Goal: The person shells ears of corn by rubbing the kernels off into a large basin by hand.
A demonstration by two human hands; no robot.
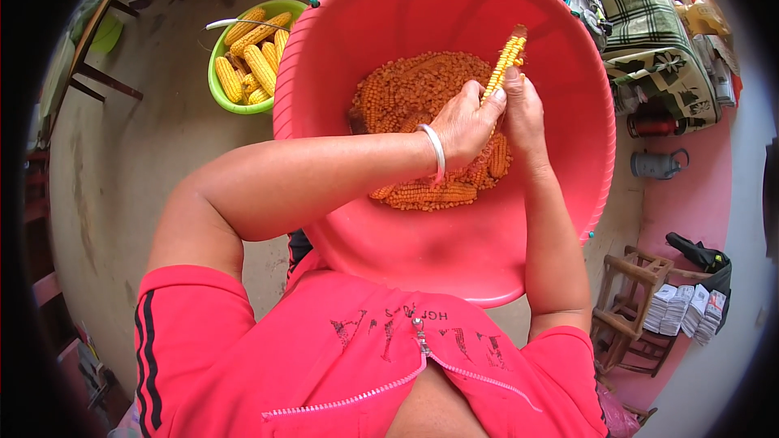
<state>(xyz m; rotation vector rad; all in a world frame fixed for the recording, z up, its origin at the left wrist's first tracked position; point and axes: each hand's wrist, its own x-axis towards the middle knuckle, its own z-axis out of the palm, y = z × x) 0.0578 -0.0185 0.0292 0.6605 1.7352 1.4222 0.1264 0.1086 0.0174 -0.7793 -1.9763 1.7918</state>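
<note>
An ear of corn (506,62) with yellow kernels points up and away, held between both hands over a large red plastic tub (420,249). My left hand (467,120), with a silver-coloured bangle at the wrist, grips its lower part. My right hand (522,109) wraps the ear from the right, its thumb along the side. Part of the cob is bare of kernels at the tip and right side. Below, loose corn kernels (426,82) cover the tub's bottom, and whole ears of corn (432,194) lie at the near side. The hands hide part of the pile.
At the tub's left stands a green basin (243,108) of corn ears, a white-handled tool (222,24) across its rim. On the right are a cloth-covered table (639,18), a grey jug (654,164), a wooden stool (633,280) and stacked papers (681,310). A table (91,18) is far left.
</note>
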